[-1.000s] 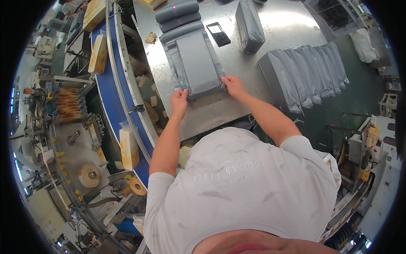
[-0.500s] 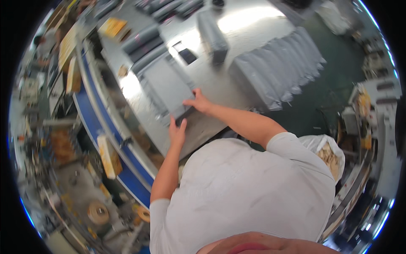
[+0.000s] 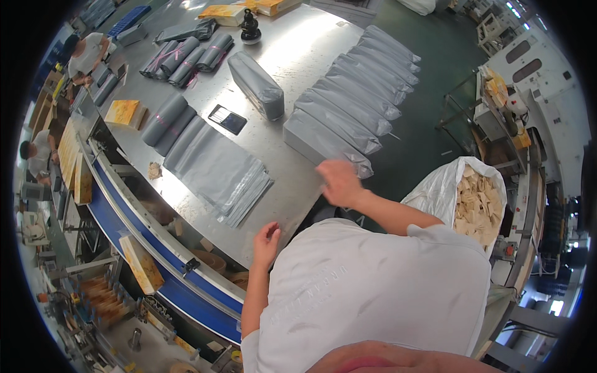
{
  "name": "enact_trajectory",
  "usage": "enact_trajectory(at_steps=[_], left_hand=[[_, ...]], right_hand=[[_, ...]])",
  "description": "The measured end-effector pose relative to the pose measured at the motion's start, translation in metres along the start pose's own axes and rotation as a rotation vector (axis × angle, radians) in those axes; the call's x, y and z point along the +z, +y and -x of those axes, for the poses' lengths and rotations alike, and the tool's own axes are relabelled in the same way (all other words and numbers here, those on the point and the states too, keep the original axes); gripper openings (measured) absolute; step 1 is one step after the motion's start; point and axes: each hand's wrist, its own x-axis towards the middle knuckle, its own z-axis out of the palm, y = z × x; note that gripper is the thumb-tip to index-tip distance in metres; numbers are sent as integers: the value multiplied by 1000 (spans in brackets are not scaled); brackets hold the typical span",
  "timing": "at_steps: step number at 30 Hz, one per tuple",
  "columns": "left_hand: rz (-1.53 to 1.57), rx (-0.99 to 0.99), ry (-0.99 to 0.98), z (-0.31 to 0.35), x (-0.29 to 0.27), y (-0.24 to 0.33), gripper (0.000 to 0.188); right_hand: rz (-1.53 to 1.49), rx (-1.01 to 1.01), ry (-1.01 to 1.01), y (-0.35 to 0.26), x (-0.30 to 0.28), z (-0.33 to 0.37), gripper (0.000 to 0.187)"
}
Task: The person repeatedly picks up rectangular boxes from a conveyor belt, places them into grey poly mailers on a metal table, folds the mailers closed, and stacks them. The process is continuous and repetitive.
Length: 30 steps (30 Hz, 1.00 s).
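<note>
My left hand (image 3: 266, 244) is just off the near edge of the metal table, fingers loosely bent and apart, holding nothing visible. My right hand (image 3: 339, 183) is smeared by motion at the near end of a row of grey plastic-wrapped packages (image 3: 314, 138); its fingers cannot be made out. A stack of flat grey plastic bags (image 3: 214, 166) lies left of both hands, its open ends toward me. Beyond it are rolled grey bags (image 3: 166, 124) and a dark phone (image 3: 227, 119). One wrapped grey package (image 3: 254, 82) stands apart on its edge.
A blue conveyor (image 3: 186, 311) runs along the left, carrying a yellow-white box (image 3: 142, 264). To the right stands a white sack (image 3: 429, 186) of beige scraps. Pink-tied grey rolls (image 3: 177, 57) and a black bottle (image 3: 250, 30) are farther back. Two people work at far left.
Both hands have come away from a flat grey piece on the left of the table. The right has swung right to the package row, the left back toward me. The view has shifted.
</note>
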Motion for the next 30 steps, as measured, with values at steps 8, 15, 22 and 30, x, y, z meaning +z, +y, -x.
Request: enact_trajectory(at_steps=[8,15,22,30], left_hand=[[-339,131,-50,-14,5,31,33],[-286,42,21,6,4,-10,31],[-145,-69,159,28,9,-36,28],[-405,80,726,103,-28,-50,13]], right_hand=[[-234,714,-540,70,112,-23,69],[-166,819,-601,93,65,-43,69],[-119,825,-549,115,75,-53,66],[168,655,-641,100,98,-31,63]])
